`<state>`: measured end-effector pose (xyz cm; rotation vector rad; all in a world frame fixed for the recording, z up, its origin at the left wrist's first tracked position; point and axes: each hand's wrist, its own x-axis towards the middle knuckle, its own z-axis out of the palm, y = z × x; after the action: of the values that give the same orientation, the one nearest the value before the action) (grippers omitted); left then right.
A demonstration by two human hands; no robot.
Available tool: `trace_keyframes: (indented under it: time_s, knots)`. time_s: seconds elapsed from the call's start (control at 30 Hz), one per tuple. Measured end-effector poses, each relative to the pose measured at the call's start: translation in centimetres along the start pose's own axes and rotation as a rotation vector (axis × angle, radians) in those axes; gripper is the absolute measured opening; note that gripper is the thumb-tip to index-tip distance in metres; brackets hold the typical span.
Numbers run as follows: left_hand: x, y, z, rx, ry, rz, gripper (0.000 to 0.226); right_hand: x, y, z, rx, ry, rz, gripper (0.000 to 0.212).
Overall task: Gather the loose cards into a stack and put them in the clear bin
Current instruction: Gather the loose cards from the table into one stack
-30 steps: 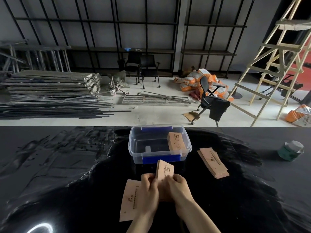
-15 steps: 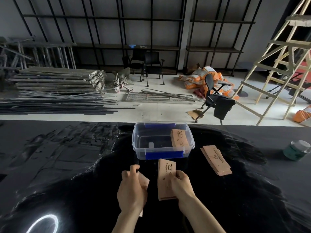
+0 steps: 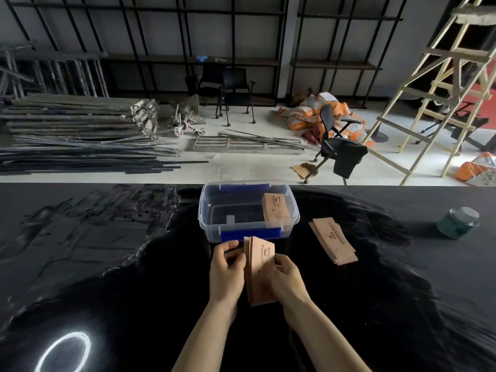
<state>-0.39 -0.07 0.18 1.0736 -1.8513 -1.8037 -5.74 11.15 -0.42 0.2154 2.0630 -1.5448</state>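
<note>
I hold a small stack of tan printed cards [image 3: 261, 267] upright on edge between both hands, just in front of the clear bin [image 3: 206, 210]. My left hand [image 3: 226, 272] presses the stack's left face and my right hand [image 3: 287, 280] grips its right side. The bin has blue latches and a bundle of cards [image 3: 276, 213] leaning inside at its right end. A further loose pile of cards [image 3: 332, 240] lies flat on the black table to the right of the bin.
A green tape roll [image 3: 459, 222] sits at the table's far right. The table is covered in shiny black plastic sheet [image 3: 107, 264]. Beyond the far edge lie metal poles, chairs, sacks and a wooden ladder on the floor.
My left hand brought its separate card over to the right and joined it with the cards in my right hand. Both hands now close on one stack.
</note>
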Motion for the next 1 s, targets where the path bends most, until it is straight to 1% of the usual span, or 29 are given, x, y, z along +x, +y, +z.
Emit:
trace_keyframes:
  time_s: [0.07, 0.17, 0.23, 0.3, 0.37, 0.4, 0.47, 0.6, 0.7, 0.77, 0.9, 1.0]
  knots:
    - [-0.2, -0.1, 0.9, 0.036, -0.069, 0.008, 0.024, -0.1, 0.2, -0.7, 0.04, 0.042, -0.049, 0.017]
    - [-0.9, 0.0, 2.3, 0.247, -0.202, 0.026, 0.048, 0.0, 0.6, -2.0, 0.086, 0.087, -0.113, 0.02]
    - [-1.3, -0.1, 3.1, 0.284, -0.235, 0.007, 0.059, 0.1, 0.6, -3.2, 0.058, 0.101, -0.13, 0.023]
    - [-1.6, 0.0, 4.6, 0.306, -0.25, -0.019, 0.062, -0.3, 0.6, -5.0, -0.006, 0.07, -0.141, 0.025]
    - [-1.2, 0.8, 6.9, 0.301, -0.263, -0.04, 0.062, 0.2, -0.3, -7.4, -0.071, 0.069, -0.174, 0.034]
    - [-1.2, 1.3, 7.9, 0.287, -0.269, -0.062, 0.062, 0.5, -0.7, -8.4, -0.076, 0.1, -0.197, 0.038]
    - [0.1, 3.9, 17.9, 0.297, -0.28, -0.032, 0.06, 6.3, -1.9, -16.5, -0.077, 0.203, -0.227, 0.042]
    - [1.6, 4.8, 20.2, 0.339, -0.323, -0.036, 0.054, 8.1, -3.3, -17.9, -0.158, 0.329, -0.252, 0.038]
    - [2.7, 5.0, 21.0, 0.394, -0.304, 0.004, 0.053, 8.9, -4.6, -17.4, -0.217, 0.377, -0.258, 0.035]
    - [1.8, 5.4, 21.3, 0.487, -0.3, 0.061, 0.047, 7.9, -4.9, -17.7, -0.22, 0.439, -0.257, 0.034]
    - [1.1, 4.1, 20.9, 0.643, -0.238, 0.061, 0.043, 7.9, -3.3, -16.3, -0.419, 0.455, -0.232, 0.037]
    - [1.0, 3.8, 21.0, 0.678, -0.235, 0.018, 0.048, 7.6, -3.0, -16.2, -0.473, 0.459, -0.201, 0.04]
